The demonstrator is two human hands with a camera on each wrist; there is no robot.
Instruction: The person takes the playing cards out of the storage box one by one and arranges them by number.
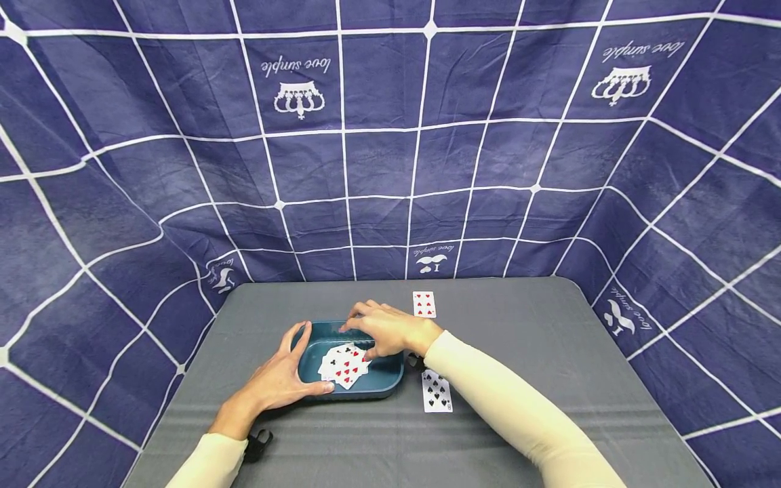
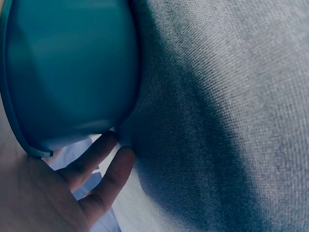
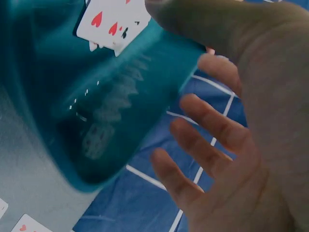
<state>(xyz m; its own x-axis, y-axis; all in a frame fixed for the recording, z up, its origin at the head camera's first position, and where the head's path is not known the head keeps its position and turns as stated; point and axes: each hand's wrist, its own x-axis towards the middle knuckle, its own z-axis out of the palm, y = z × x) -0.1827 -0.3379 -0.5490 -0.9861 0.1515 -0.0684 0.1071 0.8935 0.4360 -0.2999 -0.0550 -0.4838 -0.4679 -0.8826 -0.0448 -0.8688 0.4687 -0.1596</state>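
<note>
Several half-hidden cards [image 1: 345,364] in tray [image 1: 386,375]

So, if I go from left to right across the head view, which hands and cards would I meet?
Left hand → pile of cards inside the blue tray → right hand → hearts card and spades card, roughly together.

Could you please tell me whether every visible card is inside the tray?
No, a hearts card lies on the gray table outside the tray.
</note>
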